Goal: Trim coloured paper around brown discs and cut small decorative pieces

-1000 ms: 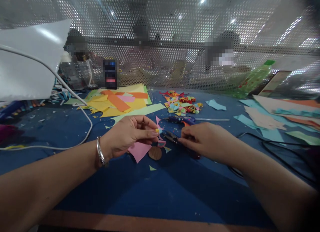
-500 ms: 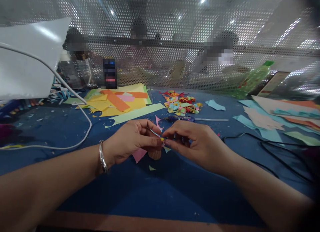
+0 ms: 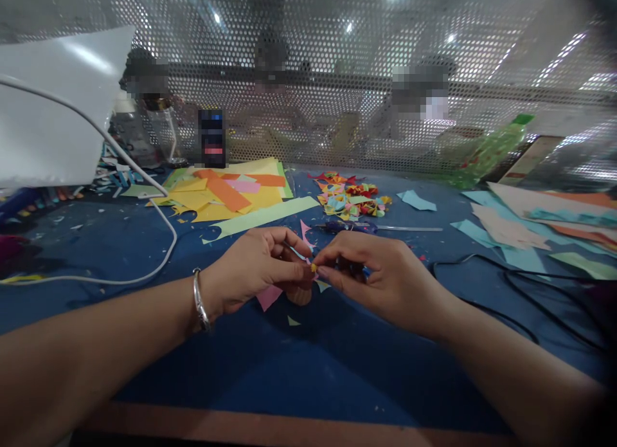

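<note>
- Head view: two bare hands are seen at work over a blue table, with the fingertips brought together near the middle.
- Left hand: a small yellow piece is pinched at its near edge between thumb and forefinger; a silver bracelet is worn at the wrist.
- Right hand: thumb and forefinger are closed on the opposite side of the same piece; the other fingers are curled inward.
- Piece: it is located between the two sets of fingertips, above the table. Its exact form cannot be told, being largely covered.
- Step in hand: judged to be fine fingertip shaping or adjusting of the piece.
- Next move: judged to call for a steady hold by the left hand and light, precise pressure by the right, as a part so small could easily be crushed or dropped.
- Below the hands: a brown disc and a pink paper piece are partly hidden by the left hand; a green scrap is found nearer the table edge.
- Beyond the hands: a blue tool with a clear rod is noted, with a heap of coloured paper pieces behind it.
</note>
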The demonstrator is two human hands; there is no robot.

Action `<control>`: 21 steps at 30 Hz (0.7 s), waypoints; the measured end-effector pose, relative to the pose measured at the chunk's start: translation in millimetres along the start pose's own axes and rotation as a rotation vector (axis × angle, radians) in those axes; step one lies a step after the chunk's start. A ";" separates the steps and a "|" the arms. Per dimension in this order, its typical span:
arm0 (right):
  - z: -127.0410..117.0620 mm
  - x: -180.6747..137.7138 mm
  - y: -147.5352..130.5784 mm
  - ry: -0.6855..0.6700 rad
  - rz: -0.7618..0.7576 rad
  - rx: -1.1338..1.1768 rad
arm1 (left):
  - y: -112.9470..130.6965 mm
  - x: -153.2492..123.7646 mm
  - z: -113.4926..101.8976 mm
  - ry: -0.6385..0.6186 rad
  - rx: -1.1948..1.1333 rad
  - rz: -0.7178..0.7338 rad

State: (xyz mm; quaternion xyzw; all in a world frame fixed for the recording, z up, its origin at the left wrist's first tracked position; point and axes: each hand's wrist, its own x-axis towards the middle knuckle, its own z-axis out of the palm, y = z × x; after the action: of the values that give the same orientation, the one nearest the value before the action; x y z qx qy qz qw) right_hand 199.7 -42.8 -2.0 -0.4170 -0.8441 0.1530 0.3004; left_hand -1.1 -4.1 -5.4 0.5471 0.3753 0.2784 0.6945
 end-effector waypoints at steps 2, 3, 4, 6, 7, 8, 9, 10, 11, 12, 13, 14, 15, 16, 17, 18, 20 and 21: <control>0.8 0.1 1.0 0.004 -0.003 0.003 | -0.1 -0.2 0.0 -0.002 0.007 0.007; 1.2 0.4 1.4 0.007 -0.008 0.006 | -0.1 -0.2 0.1 -0.004 0.011 0.011; 1.6 0.7 1.8 0.009 -0.012 0.011 | 0.0 -0.3 0.3 -0.005 0.013 0.014; 2.0 1.3 2.2 0.012 -0.021 0.018 | 0.3 -0.4 0.8 -0.009 0.011 0.016; 2.1 1.6 2.2 0.010 -0.026 0.019 | 0.5 -0.4 1.0 -0.012 0.009 0.016; 2.2 1.8 2.2 0.010 -0.031 0.019 | 0.6 -0.5 1.3 -0.015 0.008 0.016; 2.2 1.8 2.0 0.011 -0.036 0.018 | 0.7 -0.6 1.4 -0.020 0.008 0.015; 2.1 1.7 1.9 0.012 -0.038 0.016 | 0.7 -0.8 1.5 -0.023 0.009 0.016; 2.1 1.5 1.7 0.014 -0.041 0.015 | 0.6 -1.0 1.5 -0.027 0.011 0.016; 2.1 1.2 1.6 0.014 -0.041 0.015 | 0.4 -1.2 1.4 -0.031 0.013 0.015; 2.1 1.0 1.4 0.014 -0.039 0.016 | 0.2 -1.5 1.3 -0.033 0.014 0.013; 2.1 0.9 1.3 0.012 -0.038 0.018 | -0.1 -1.6 1.2 -0.032 0.015 0.013; 2.1 0.8 1.3 0.011 -0.038 0.021 | -0.5 -1.6 1.1 -0.027 0.016 0.013; 2.0 0.9 1.2 0.011 -0.035 0.024 | -0.8 -1.5 1.1 -0.017 0.018 0.015; 2.0 1.0 1.2 0.011 -0.030 0.026 | -1.1 -1.3 1.0 -0.007 0.020 0.018; 1.8 1.1 1.2 0.013 -0.024 0.028 | -1.2 -0.9 1.1 0.003 0.024 0.024; 1.6 1.4 1.4 0.021 -0.011 0.032 | -1.2 -0.2 1.1 0.022 0.032 0.038; 1.4 1.5 1.6 0.026 -0.007 0.033 | -0.9 0.1 1.2 0.031 0.034 0.042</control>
State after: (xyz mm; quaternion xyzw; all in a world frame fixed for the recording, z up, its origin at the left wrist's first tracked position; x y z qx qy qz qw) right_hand 199.1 -40.7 -3.3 -0.4112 -0.8389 0.1604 0.3185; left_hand 0.0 -5.0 -6.2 0.5620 0.3793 0.2949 0.6733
